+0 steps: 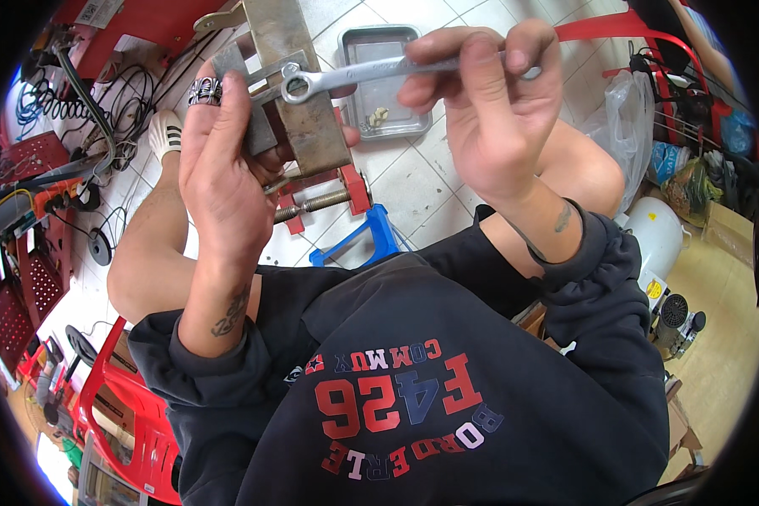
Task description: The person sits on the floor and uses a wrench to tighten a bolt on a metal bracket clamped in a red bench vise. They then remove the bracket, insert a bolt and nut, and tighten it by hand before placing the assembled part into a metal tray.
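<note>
The room is a crowded workplace: red perforated panels and dark cables (110, 105) on the left, a red plastic chair (148, 464) at the lower left, and a white tank (654, 232) beside a clear plastic bag (628, 126) on the right. The surface below is a pale tiled floor (437, 173), on which a shallow metal tray (384, 42) holds a few small pale lumps (378, 116). A blue plastic stool (373, 236) stands lower down, between the person's bent knees, near a red frame (361, 190) with a threaded screw (325, 201).

The grey metal block (312, 126) is above the floor, its long side running away from the person. The left hand (215, 160) is closed around it from the left, thumb along the near side and fingertips showing past the edges; a patterned ring (204, 92) sits on one finger.

The wrench (371, 74) extends leftward from the right hand (502, 118), whose fingers are pinched closed on the shank near its far end. Its long axis runs crosswise to the block, rising slightly toward the right. The ring end lies over the block's upper part, nearer the left hand; whether it is seated on a fastener cannot be told.
</note>
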Demonstrator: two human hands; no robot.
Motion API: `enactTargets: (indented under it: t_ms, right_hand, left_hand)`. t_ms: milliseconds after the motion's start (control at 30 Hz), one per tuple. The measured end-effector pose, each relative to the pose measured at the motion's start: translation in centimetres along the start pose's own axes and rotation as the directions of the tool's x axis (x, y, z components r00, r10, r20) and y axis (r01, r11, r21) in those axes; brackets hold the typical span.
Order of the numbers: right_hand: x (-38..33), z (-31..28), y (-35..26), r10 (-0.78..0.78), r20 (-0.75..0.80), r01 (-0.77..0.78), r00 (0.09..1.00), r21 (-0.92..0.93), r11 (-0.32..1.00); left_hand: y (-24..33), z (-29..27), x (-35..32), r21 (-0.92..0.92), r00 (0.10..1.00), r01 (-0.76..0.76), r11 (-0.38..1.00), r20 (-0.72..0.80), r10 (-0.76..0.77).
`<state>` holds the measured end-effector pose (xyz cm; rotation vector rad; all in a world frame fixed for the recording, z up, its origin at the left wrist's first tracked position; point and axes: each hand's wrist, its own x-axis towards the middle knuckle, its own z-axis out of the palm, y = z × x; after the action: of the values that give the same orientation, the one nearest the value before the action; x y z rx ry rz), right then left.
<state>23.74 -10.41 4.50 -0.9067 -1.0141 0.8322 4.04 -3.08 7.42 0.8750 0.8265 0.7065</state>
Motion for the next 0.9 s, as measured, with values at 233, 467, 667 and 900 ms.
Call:
enactTargets:
  t_ms: [233,467,667,900]
  right_hand:
    - [0.5,1.9,-0.3,0.107,-0.291,-0.093,0.951,0.06,0.994]
    - [0.8,1.6,-0.5,0.002,-0.159,-0.002,0.987,-0.003,1.0]
    - [1.3,1.4,-0.9,0.147,-0.179,-0.141,0.973,0.042,0.989]
    - [2.5,2.0,-3.0,0.343,-0.186,-0.343,0.921,0.032,0.939]
  left_hand:
    - [-0.3,0.0,-0.1,-0.005,0.996,-0.025,1.0,0.087,0.025]
    - [0.0,-0.6,0.0,0.104,0.993,-0.037,0.994,0.114,0.025]
    - [-0.5,-0.4,0.4,0.103,0.988,-0.105,0.989,0.121,0.092]
    - [-0.7,-0.3,0.2,0.081,0.996,-0.037,0.996,0.078,0.031]
